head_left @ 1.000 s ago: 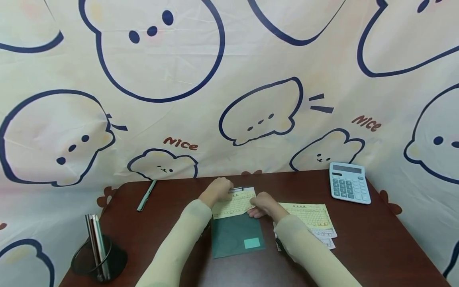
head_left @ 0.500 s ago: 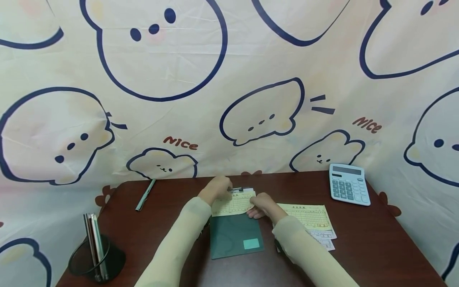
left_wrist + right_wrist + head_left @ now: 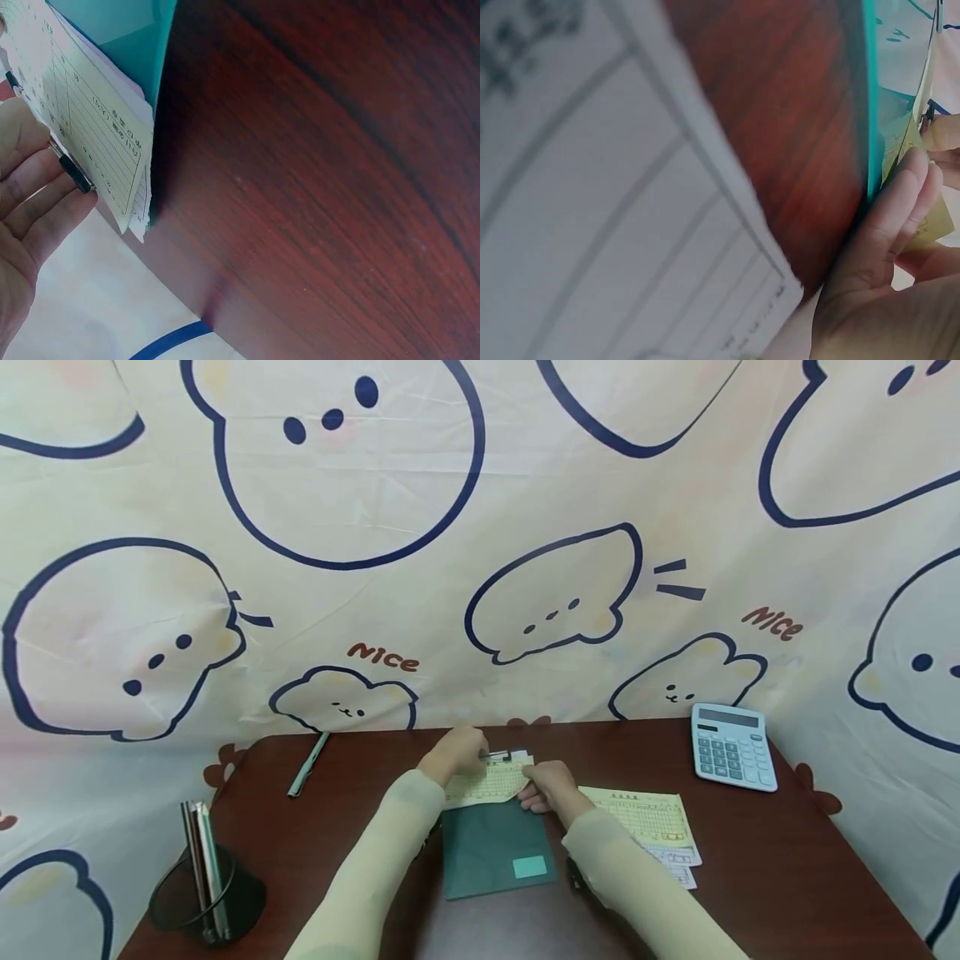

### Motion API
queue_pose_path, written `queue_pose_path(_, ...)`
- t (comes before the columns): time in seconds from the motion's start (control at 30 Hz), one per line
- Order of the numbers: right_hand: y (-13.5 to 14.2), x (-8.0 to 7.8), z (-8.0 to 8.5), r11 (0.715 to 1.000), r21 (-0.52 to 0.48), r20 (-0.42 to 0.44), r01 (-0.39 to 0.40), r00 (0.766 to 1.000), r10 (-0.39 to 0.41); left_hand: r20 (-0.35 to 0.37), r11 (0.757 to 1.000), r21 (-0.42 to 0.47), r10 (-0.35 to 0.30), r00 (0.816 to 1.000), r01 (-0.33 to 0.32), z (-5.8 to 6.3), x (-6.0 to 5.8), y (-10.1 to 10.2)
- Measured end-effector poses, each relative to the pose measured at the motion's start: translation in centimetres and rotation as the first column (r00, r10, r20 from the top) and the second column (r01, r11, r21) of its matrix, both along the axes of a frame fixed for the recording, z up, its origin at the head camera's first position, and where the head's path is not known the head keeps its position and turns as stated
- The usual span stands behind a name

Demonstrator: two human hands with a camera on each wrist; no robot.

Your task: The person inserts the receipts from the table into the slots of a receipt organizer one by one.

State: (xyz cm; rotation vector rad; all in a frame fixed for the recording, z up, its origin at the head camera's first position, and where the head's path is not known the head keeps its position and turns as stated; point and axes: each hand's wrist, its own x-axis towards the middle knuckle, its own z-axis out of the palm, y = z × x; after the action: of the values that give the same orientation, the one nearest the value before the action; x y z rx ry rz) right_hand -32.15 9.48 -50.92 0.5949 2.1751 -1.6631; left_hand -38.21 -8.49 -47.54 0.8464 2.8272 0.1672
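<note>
Below frame centre my left grip pinches the clip along the top of the yellow form, my right grip its right edge

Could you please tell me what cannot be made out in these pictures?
Head view: the left hand covers one end of the fastener.
Head view: the right sleeve hides part of the loose forms.
Head view: the calculator's display is too small to read.
Left wrist view: the green folder is cut off by the top edge.
Right wrist view: the nearest printed sheet is blurred and cut off by the edge.
</note>
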Motion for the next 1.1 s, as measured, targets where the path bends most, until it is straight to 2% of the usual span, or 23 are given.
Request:
queue_pose_path(0.17, 0.00, -0.24, -0.10, 1.000, 0.004, 0.006, 0.006, 1.000, -0.006, 0.004, 1.000, 0.007, -0.006, 1.000, 0.006, 0.11, 0.16, 0.03)
queue_pose_path(0.33, -0.18, -0.10, 0.49, 0.999, 0.041, -0.025, -0.030, 0.999, 0.031, -0.010, 1.000, -0.012, -0.005, 1.000, 0.005, 0.28, 0.24, 0.12)
queue_pose_path(0.53, -0.33, -0.10, 0.69, 0.995, 0.079, -0.045, -0.055, 0.997, 0.058, 0.004, 1.000, 0.017, 0.003, 1.000, -0.003, 0.05, 0.34, -0.02)
queue_pose_path(0.83, -0.22, -0.16, 0.36, 0.996, 0.076, -0.041, -0.047, 0.998, 0.050, -0.026, 1.000, 0.008, -0.006, 1.000, 0.006, -0.18, 0.68, 0.18)
queue_pose_path(1.1, 0.38, -0.12, 0.54, 0.995, 0.095, -0.009, -0.014, 1.000, 0.015, 0.000, 1.000, 0.022, 0.015, 1.000, -0.015, -0.08, 0.76, -0.01)
